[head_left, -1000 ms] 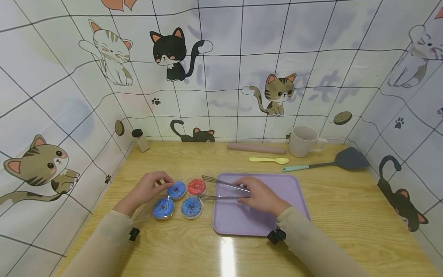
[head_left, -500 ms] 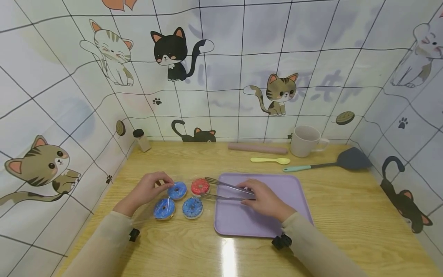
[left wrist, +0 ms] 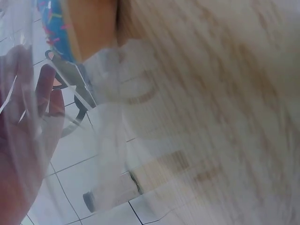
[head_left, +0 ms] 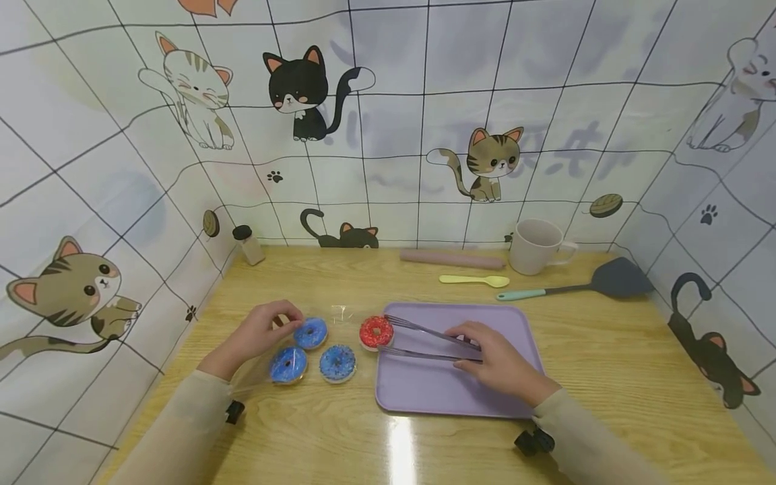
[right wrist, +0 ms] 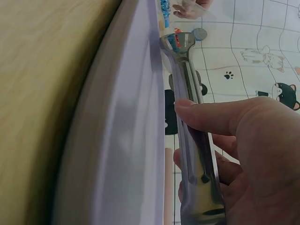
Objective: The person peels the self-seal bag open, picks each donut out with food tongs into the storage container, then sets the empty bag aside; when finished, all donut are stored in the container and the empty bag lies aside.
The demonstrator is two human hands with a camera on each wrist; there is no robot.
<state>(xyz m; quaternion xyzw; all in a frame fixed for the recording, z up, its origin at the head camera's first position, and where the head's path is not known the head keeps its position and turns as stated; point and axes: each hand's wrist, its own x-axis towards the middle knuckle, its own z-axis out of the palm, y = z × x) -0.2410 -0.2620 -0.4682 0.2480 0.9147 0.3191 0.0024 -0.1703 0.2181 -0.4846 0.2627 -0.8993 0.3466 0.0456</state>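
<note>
Here, a person sits at a wooden table (head_left: 606, 364), both hands at work. The right hand (head_left: 500, 360) has its fingers curled round a pair of metal tongs (head_left: 427, 341), squeezing them so the tips clamp a red-iced donut (head_left: 376, 332). That donut sits at the left rim of a purple tray (head_left: 497, 323), partly over its edge. The left hand (head_left: 257, 332), fingers bent, pinches the edge of a clear plastic wrapper (head_left: 254, 374) beside three blue-iced donuts (head_left: 311, 333) that lie on it, left of the tray.

The step in hand looks like carrying the red donut from the wrapper onto the tray. The next move probably calls for bringing it further over the tray's flat middle, lowering it, then easing the squeeze so the tongs let go.

Behind the tray lie a yellow spoon (head_left: 475, 280), a dark spatula (head_left: 582, 285), a rolling pin (head_left: 451, 259) and a pale mug (head_left: 536, 246).
</note>
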